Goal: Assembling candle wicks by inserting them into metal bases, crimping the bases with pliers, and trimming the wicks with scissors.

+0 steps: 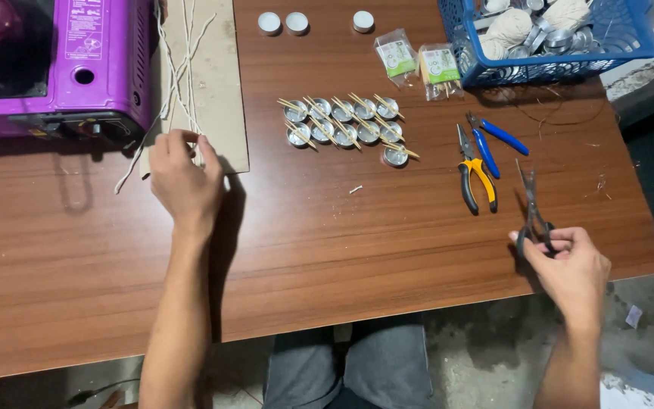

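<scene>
- My left hand presses flat, fingers spread, on the thin white cotton strings lying over the tan cardboard sheet.
- My right hand is closed around the small dark metal scissors, blades pointing away, above the smooth brown wooden counter.
- I judge it best to pin the strings taut and cut squarely.
</scene>
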